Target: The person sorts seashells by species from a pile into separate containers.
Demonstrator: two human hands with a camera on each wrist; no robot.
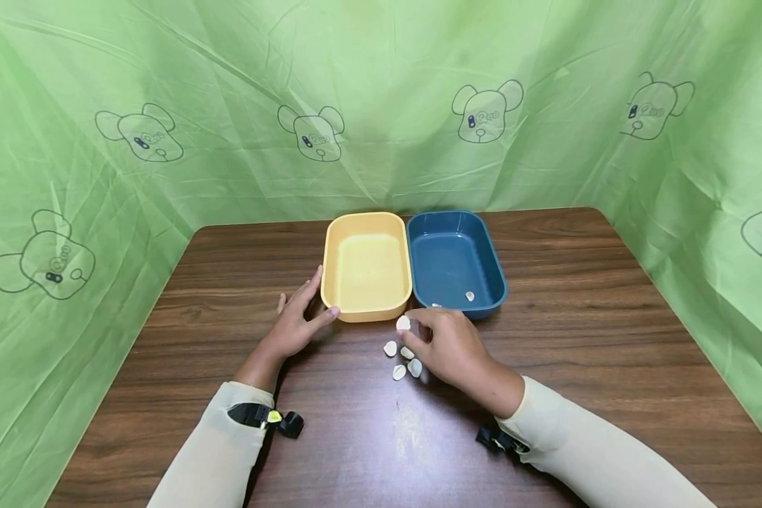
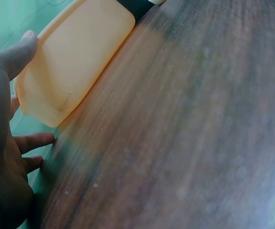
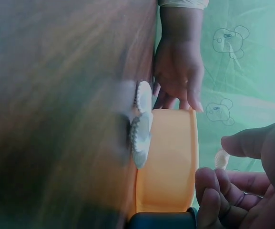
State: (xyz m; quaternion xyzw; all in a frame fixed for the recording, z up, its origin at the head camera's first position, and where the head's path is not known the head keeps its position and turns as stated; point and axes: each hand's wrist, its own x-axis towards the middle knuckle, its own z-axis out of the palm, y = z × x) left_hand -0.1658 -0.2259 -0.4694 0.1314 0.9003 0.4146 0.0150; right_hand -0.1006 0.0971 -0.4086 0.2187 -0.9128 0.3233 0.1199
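Note:
Between thumb and fingers, my right hand (image 1: 454, 346) pinches a white seashell (image 1: 403, 323), raised near the front corners of two trays; its ridged surface shows in the right wrist view (image 3: 221, 160). My left hand (image 1: 292, 328) touches the yellow tray (image 1: 363, 317) at its front left corner, thumb on the rim and fingers spread along the side. Several loose seashells (image 1: 399, 372) lie on the table below my right hand. In the blue tray (image 1: 497, 271) lies a seashell (image 1: 470, 296), and another pale bit shows just past my right knuckles, partly hidden.
Both trays stand side by side near the back of the brown wooden table (image 1: 228, 261). A green curtain (image 1: 381, 85) with printed bear heads hangs behind and along both sides. Dark straps with small cameras sit on both wrists.

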